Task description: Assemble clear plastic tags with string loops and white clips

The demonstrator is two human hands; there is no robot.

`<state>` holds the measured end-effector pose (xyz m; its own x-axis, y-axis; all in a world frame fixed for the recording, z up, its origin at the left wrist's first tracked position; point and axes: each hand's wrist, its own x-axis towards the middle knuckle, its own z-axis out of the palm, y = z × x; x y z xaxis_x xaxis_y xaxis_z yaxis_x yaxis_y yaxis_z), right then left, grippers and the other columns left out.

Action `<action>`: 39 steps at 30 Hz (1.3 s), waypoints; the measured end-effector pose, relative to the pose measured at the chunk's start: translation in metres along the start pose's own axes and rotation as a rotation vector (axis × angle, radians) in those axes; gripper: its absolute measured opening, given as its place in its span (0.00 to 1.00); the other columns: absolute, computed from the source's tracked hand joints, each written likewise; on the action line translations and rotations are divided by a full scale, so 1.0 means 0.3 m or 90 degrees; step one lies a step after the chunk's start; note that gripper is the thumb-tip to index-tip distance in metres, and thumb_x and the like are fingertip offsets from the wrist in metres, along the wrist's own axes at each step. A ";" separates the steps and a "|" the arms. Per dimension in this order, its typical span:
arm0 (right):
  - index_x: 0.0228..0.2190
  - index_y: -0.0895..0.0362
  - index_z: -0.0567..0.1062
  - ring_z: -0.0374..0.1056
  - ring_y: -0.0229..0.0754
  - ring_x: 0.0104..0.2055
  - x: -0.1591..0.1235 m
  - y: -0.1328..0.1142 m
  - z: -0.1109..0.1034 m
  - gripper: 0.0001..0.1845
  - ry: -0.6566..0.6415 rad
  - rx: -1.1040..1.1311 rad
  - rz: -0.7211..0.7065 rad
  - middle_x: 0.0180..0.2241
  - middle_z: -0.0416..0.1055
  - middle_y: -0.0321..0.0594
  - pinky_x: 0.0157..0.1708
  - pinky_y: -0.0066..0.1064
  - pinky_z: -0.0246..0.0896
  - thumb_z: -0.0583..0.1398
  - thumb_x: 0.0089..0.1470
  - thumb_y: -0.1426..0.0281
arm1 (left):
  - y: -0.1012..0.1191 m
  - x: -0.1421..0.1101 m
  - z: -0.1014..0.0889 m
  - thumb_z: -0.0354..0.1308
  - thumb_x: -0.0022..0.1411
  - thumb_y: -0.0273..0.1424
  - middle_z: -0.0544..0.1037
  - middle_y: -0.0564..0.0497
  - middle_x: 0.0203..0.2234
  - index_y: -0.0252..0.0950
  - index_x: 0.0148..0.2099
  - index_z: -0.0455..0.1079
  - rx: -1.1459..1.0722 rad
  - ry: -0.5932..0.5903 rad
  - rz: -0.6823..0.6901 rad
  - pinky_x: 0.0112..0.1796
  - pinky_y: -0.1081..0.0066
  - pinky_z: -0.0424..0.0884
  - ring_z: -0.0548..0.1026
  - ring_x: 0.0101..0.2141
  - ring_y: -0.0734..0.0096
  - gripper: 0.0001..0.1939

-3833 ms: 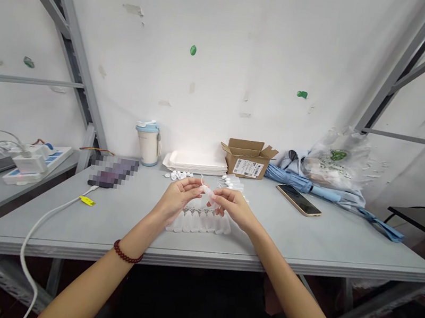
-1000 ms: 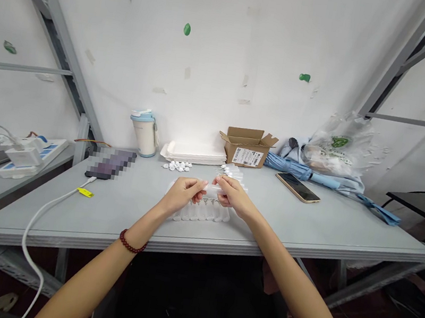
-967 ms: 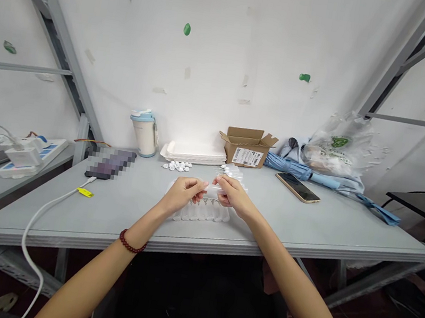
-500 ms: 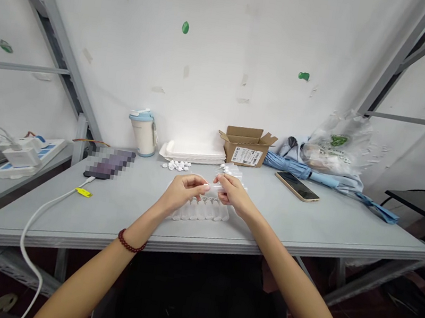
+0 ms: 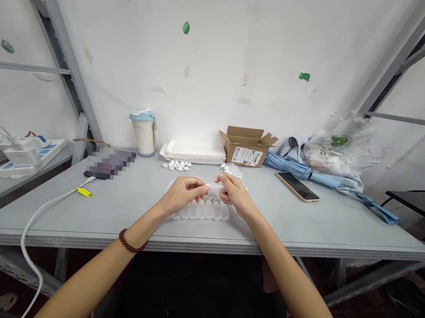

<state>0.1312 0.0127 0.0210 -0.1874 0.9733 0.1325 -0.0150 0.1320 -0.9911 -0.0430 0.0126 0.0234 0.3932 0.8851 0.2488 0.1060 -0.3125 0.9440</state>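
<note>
My left hand [image 5: 183,193] and my right hand [image 5: 233,193] meet above the middle of the grey table [image 5: 114,219]. Between their pinched fingertips they hold a small clear plastic tube [image 5: 214,187], level with the table. Just beneath the hands lies a row of several small clear bottles [image 5: 204,211] side by side. A red bead bracelet [image 5: 130,242] circles my left wrist. A cluster of small white caps [image 5: 177,165] lies farther back, and more clear pieces [image 5: 230,169] sit behind my right hand.
At the back stand a white and blue cup [image 5: 143,132], a stack of white trays [image 5: 193,154] and an open cardboard box [image 5: 247,146]. A phone [image 5: 297,186], blue umbrella [image 5: 307,173] and plastic bag [image 5: 337,146] lie right. A white cable [image 5: 42,218] trails off the left.
Since 3.8 s ago the view has shifted slightly; both hands stay together over the bottle row, fingers working the small clear tube. In the last second they barely move.
</note>
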 end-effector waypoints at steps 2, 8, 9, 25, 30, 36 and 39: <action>0.29 0.55 0.61 0.38 0.27 0.11 0.001 -0.001 0.001 0.11 0.005 -0.004 0.011 0.09 0.46 0.21 0.14 0.21 0.32 0.51 0.55 0.60 | 0.003 -0.004 0.002 0.64 0.50 0.40 0.76 0.50 0.27 0.33 0.33 0.74 0.013 0.011 0.028 0.29 0.72 0.69 0.71 0.26 0.73 0.14; 0.28 0.56 0.62 0.38 0.27 0.11 -0.003 -0.009 0.007 0.11 0.006 -0.003 0.018 0.08 0.47 0.22 0.14 0.21 0.33 0.51 0.56 0.61 | -0.004 0.000 0.006 0.64 0.50 0.41 0.77 0.49 0.30 0.33 0.34 0.73 0.021 0.025 0.040 0.31 0.72 0.70 0.73 0.28 0.71 0.16; 0.28 0.56 0.62 0.39 0.27 0.11 -0.005 -0.011 0.008 0.11 0.003 -0.004 0.016 0.08 0.47 0.22 0.14 0.21 0.33 0.51 0.56 0.61 | -0.006 0.002 0.006 0.63 0.51 0.43 0.77 0.50 0.28 0.33 0.34 0.73 0.026 0.027 0.030 0.30 0.72 0.70 0.72 0.27 0.72 0.17; 0.27 0.56 0.63 0.41 0.27 0.11 -0.003 -0.010 0.010 0.12 0.028 -0.033 0.012 0.08 0.48 0.22 0.14 0.21 0.35 0.51 0.56 0.61 | -0.011 -0.001 0.003 0.60 0.55 0.42 0.73 0.52 0.22 0.32 0.29 0.72 0.058 -0.008 0.028 0.28 0.74 0.67 0.69 0.23 0.75 0.16; 0.24 0.58 0.65 0.43 0.27 0.11 0.001 -0.004 0.006 0.15 0.025 -0.047 0.005 0.08 0.49 0.24 0.14 0.22 0.36 0.52 0.55 0.60 | -0.022 -0.003 0.004 0.63 0.51 0.40 0.77 0.48 0.28 0.33 0.33 0.73 0.061 0.015 0.036 0.33 0.70 0.70 0.74 0.30 0.69 0.14; 0.24 0.57 0.65 0.40 0.27 0.11 0.002 -0.006 0.007 0.16 0.025 -0.021 0.023 0.07 0.50 0.24 0.14 0.21 0.34 0.54 0.54 0.58 | -0.026 0.004 0.010 0.63 0.51 0.40 0.77 0.46 0.33 0.33 0.35 0.72 0.072 0.037 0.060 0.36 0.68 0.71 0.74 0.33 0.66 0.15; 0.25 0.57 0.64 0.38 0.26 0.11 0.001 -0.009 0.007 0.16 0.013 0.004 0.027 0.08 0.49 0.23 0.14 0.21 0.33 0.55 0.53 0.56 | -0.020 0.007 0.011 0.59 0.55 0.43 0.77 0.47 0.30 0.32 0.35 0.73 0.067 0.019 0.038 0.32 0.70 0.71 0.73 0.29 0.70 0.17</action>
<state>0.1291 0.0121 0.0237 -0.1681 0.9816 0.0909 -0.0130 0.0900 -0.9959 -0.0397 0.0154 0.0174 0.3748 0.8731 0.3118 0.1792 -0.3982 0.8996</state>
